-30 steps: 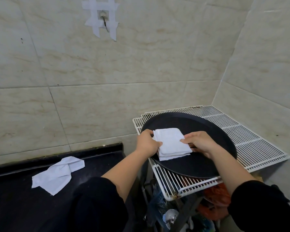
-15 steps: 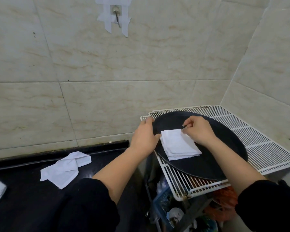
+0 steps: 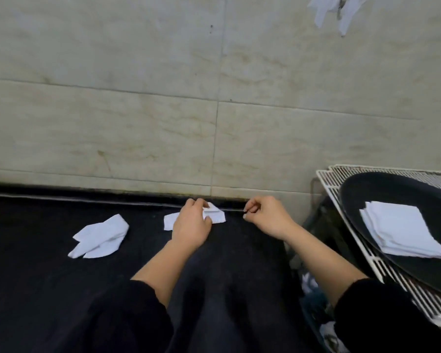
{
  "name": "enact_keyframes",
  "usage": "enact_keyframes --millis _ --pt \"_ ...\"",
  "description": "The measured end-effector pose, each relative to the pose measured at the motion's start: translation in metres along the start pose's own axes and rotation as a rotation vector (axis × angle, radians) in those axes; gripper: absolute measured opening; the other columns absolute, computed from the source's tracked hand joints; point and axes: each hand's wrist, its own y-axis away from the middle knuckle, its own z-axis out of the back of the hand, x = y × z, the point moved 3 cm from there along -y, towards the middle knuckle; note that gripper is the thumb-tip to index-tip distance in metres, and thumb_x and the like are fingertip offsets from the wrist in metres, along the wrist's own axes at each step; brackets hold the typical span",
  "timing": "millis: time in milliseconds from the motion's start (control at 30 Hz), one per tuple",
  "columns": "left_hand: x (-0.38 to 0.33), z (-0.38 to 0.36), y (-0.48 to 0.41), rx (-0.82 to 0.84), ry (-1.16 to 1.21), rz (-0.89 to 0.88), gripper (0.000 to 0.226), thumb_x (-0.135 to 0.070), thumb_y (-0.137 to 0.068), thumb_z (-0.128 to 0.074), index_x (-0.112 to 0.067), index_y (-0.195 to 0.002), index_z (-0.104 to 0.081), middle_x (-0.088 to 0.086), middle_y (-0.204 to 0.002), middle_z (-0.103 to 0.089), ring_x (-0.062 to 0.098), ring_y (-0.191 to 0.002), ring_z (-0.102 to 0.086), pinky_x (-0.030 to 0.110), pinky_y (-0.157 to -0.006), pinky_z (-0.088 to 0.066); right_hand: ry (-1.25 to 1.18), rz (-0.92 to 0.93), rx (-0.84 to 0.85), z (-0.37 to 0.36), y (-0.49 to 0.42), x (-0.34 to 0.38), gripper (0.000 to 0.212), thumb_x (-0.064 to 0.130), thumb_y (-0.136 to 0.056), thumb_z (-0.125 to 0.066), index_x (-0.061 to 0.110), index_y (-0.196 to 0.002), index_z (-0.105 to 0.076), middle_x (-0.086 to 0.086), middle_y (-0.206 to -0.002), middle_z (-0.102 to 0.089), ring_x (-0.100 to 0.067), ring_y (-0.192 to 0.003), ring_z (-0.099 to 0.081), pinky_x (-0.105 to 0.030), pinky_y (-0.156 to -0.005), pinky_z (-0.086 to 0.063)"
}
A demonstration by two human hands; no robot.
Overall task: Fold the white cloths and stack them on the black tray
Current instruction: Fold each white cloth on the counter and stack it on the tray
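Left hand [image 3: 191, 225] grips the crumpled white cloth [image 3: 217, 215] on the black stone counter [image 3: 49, 276], right hand [image 3: 267, 217] curled empty just beside it: a fresh fold starting, I reckon, needing corners spread before joining the folded white stack [image 3: 400, 228] on the round black tray [image 3: 392, 189].

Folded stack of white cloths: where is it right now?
Head view, far right: the folded stack lies on the black tray atop the white wire rack, clear of the right hand; the left hand grips a loose cloth on the counter.

Soft white cloths [image 3: 402, 229] lie on a matt black tray [image 3: 382, 192], white-coated wire rack [image 3: 327, 178].
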Motion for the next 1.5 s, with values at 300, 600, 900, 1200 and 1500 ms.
enact_keyframes --millis 300,600,900,1200,1500 --pt "0.16 0.018 0.003 0.178 -0.138 0.118 0.025 -0.018 -0.091 -0.053 -0.014 -0.115 -0.06 0.006 -0.118 -0.054 0.024 -0.11 -0.055 0.039 -0.092 -0.047 0.079 -0.177 0.143 -0.146 -0.033 0.021 0.002 0.012 -0.082 -0.064 0.013 -0.082 -0.063 -0.002 -0.084 -0.063 -0.024 -0.088 -0.062 -0.036 -0.079 -0.051" --pt "0.207 -0.019 -0.042 0.278 -0.18 -0.064 0.023 -0.021 -0.094 -0.05 -0.017 -0.115 -0.057 0.0 -0.122 -0.05 0.019 -0.113 -0.044 0.031 -0.089 -0.045 0.301 -0.252 0.155 -0.214 -0.069 0.004 0.023 0.013 -0.088 -0.051 0.009 -0.11 -0.057 -0.008 -0.118 -0.055 -0.027 -0.103 -0.057 -0.033 -0.077 -0.046" --pt "0.18 -0.076 -0.049 0.223 -0.055 -0.349 0.027 -0.038 -0.092 -0.054 -0.017 -0.109 -0.058 -0.005 -0.114 -0.05 0.01 -0.107 -0.044 0.02 -0.082 -0.042 0.491 -0.124 -0.032 -0.211 -0.116 -0.021 0.032 0.012 -0.092 -0.049 0.014 -0.124 -0.048 -0.006 -0.124 -0.046 -0.024 -0.113 -0.046 -0.034 -0.084 -0.046" --pt "0.154 -0.107 -0.063 0.179 -0.19 -0.396 0.024 -0.021 -0.082 -0.051 -0.014 -0.103 -0.06 0.002 -0.102 -0.057 0.02 -0.098 -0.05 0.026 -0.071 -0.036 0.321 -0.127 -0.022 -0.218 -0.145 -0.047 0.028 0.019 -0.094 -0.051 0.012 -0.122 -0.052 -0.01 -0.125 -0.047 -0.027 -0.111 -0.049 -0.037 -0.084 -0.049" --pt "0.16 -0.089 -0.058 0.208 -0.141 -0.187 0.011 -0.016 -0.083 -0.052 -0.008 -0.089 -0.058 0.003 -0.093 -0.055 0.019 -0.09 -0.051 0.025 -0.062 -0.035 -0.265 -0.464 -0.23 -0.21 -0.138 -0.049 0.027 0.013 -0.089 -0.057 0.01 -0.064 -0.049 -0.005 -0.065 -0.053 -0.022 -0.068 -0.054 -0.026 -0.052 -0.04"
